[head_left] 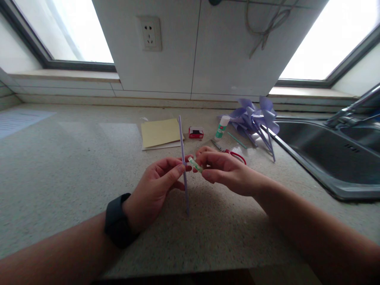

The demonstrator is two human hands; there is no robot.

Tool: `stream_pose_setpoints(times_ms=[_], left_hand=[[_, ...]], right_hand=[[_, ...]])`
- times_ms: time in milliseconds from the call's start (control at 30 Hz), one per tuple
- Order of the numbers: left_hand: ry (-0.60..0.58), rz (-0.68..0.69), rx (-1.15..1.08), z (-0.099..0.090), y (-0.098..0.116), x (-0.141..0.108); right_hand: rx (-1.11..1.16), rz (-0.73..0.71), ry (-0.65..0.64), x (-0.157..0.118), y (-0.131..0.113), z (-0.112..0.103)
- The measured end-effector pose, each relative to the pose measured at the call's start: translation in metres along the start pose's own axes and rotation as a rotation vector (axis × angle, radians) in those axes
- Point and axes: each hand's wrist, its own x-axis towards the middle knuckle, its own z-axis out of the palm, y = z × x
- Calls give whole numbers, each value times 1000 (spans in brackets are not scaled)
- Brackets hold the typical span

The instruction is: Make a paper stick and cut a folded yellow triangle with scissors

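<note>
My left hand, a dark watch on its wrist, pinches a thin pale purple stick near its middle. The stick is held nearly upright over the counter. Between the fingers of my right hand is a small green-and-white tube. One end of that tube points left at the stick, close to my left fingertips; whether they touch I cannot tell. Red-handled scissors lie just behind my right hand, partly hidden by it.
Yellow paper sheets, a small red box, a glue stick and a thin green stick lie at the back. Purple pinwheels are piled beside the metal sink. A printed sheet lies far left.
</note>
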Motion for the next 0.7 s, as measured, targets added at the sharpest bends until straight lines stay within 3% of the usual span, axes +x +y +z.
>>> stream_pose_setpoints(times_ms=[100, 300, 700], left_hand=[[5, 5, -5, 2, 0, 0], [-11, 5, 50, 1, 0, -1], [-1, 3, 29, 4, 1, 0]], right_hand=[[-12, 58, 3, -1, 4, 1], [202, 143, 37, 0, 10, 4], [-58, 69, 16, 3, 5, 5]])
